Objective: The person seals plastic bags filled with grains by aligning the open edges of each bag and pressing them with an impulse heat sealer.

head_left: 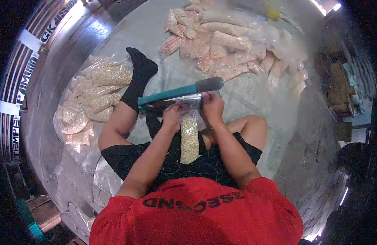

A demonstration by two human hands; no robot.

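Note:
A clear plastic bag (189, 141) filled with small pale pieces rests upright against my lap, its loose top reaching toward a teal hand sealer (172, 94) with a black grip. My left hand (172, 116) pinches the left side of the bag's upper part, just below the sealer arm. On the other side, my right hand (213, 107) is closed on the bag's right upper edge, close under the black grip. The sealer arm slants over the bag's mouth; its base is mostly hidden by my hands and the plastic.
To the left lies a large clear sack (98, 90) of filled bags. A heap of filled bags (229, 41), some with red print, lies ahead. My outstretched foot in a black sock (141, 67) is beside the left sack. Boxes (339, 90) stand far right.

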